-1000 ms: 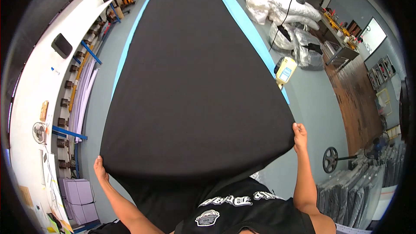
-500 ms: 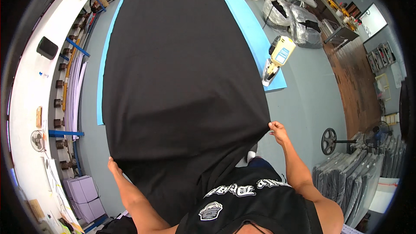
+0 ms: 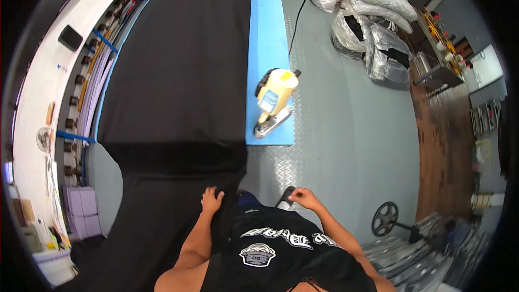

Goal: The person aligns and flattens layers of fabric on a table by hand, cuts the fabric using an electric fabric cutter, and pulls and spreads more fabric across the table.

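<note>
A long sheet of black fabric (image 3: 178, 75) runs away from me over a light-blue table surface (image 3: 268, 38) and drops in folds over its near end. My left hand (image 3: 212, 200) rests on the hanging part of the fabric close to my body, fingers spread. To the right, my right hand (image 3: 304, 198) is in the air off the fabric, its fingers curled together with nothing visible in them. On the near right corner of the blue surface stands a yellow electric fabric cutter (image 3: 277, 100) with a metal foot, beside the fabric's right edge.
At the left, a rack (image 3: 89, 86) holds long lilac rolls, with lilac boxes (image 3: 82, 211) below it. Plastic-wrapped bundles (image 3: 386, 57) lie on the grey floor (image 3: 351, 130) at far right. A black wheel on a stand (image 3: 384, 219) is at near right. A cable (image 3: 298, 24) hangs beside the table.
Both hands have let go of the fabric's edges. My left hand has come in toward my body and lies on the cloth. The view has shifted right, and the fabric's near end hangs lower.
</note>
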The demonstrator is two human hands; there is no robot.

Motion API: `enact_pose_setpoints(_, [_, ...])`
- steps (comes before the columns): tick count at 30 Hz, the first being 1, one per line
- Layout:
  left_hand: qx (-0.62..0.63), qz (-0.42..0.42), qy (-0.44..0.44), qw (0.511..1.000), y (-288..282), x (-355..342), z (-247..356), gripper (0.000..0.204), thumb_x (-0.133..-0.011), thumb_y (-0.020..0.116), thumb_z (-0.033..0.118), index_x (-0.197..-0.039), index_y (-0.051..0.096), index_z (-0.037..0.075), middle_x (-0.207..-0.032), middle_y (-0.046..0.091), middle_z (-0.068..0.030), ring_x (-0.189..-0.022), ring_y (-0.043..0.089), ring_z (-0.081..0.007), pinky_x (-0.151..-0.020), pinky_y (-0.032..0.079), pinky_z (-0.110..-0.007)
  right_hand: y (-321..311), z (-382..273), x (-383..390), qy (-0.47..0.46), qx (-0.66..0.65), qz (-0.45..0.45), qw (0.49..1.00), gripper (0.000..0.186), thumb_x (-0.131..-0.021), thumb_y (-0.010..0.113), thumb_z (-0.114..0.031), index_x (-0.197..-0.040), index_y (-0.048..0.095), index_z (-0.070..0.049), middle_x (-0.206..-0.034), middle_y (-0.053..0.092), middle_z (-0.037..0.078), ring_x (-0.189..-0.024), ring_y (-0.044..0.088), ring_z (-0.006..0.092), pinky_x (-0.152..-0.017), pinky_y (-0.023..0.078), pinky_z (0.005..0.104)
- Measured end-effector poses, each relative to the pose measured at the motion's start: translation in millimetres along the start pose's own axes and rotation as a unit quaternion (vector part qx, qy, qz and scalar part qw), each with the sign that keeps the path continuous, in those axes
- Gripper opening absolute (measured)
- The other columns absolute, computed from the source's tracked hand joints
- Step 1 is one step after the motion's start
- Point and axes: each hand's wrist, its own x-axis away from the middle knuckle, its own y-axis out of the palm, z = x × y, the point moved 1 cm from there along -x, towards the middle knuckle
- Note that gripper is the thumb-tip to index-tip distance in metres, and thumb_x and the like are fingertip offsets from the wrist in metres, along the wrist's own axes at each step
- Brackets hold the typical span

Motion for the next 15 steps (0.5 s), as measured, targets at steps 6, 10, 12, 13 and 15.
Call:
enact_pose_setpoints(6, [-0.167,-0.374,-0.221,0.885,98,51,-10,0.062,-0.082,0.057,0.052,-0.131,0.051,0.014,-0.136,0.048,-0.0126,-0.126,0.045,-0.0328,-0.101,0.037,-0.050,-191,19,-2,0.067,-0.044,0.154,0.985,0.023,-0.084,0.071,-0.026,-0.078,0.058,-0.007,-0.067,0.057,-0.001,-0.060,0.050,0.0072,-0.053,0.040,0.0231])
enact_pose_setpoints(10, [-0.188,-0.358,-0.235,0.884,102,29,49,0.059,-0.081,0.057,0.053,-0.113,0.063,0.004,-0.123,0.057,-0.0185,-0.116,0.054,-0.0324,-0.095,0.044,-0.043,-290,-18,-44,0.052,0.003,0.227,0.972,0.025,-0.087,0.067,-0.027,-0.080,0.056,-0.005,-0.067,0.056,-0.001,-0.060,0.050,0.0073,-0.053,0.040,0.0235])
enact_pose_setpoints(12, [-0.204,-0.408,-0.152,0.877,124,18,70,0.057,-0.081,0.056,0.053,-0.108,0.065,0.002,-0.119,0.058,-0.0204,-0.113,0.055,-0.0343,-0.092,0.045,-0.045,-334,-28,-71,0.007,0.026,0.246,0.969,0.026,-0.087,0.066,-0.027,-0.081,0.055,-0.004,-0.068,0.056,-0.001,-0.061,0.050,0.0076,-0.053,0.040,0.0244])
enact_pose_setpoints(13, [-0.251,-0.449,-0.039,0.857,171,14,22,0.053,-0.082,0.055,0.049,-0.101,0.067,0.001,-0.109,0.063,-0.0201,-0.104,0.059,-0.0366,-0.086,0.048,-0.046,-357,-33,-69,-0.006,-0.008,0.255,0.967,0.027,-0.088,0.065,-0.027,-0.077,0.055,-0.003,-0.065,0.055,0.000,-0.059,0.049,0.0082,-0.053,0.041,0.0257])
enact_pose_setpoints(15, [-0.237,-0.443,-0.021,0.864,183,11,38,0.052,-0.082,0.055,0.049,-0.100,0.067,0.001,-0.107,0.064,-0.0202,-0.103,0.059,-0.0369,-0.085,0.048,-0.046,-391,-8,-68,0.045,0.042,0.266,0.962,0.028,-0.088,0.064,-0.026,-0.074,0.054,-0.004,-0.062,0.054,0.000,-0.057,0.049,0.0085,-0.052,0.041,0.0261])
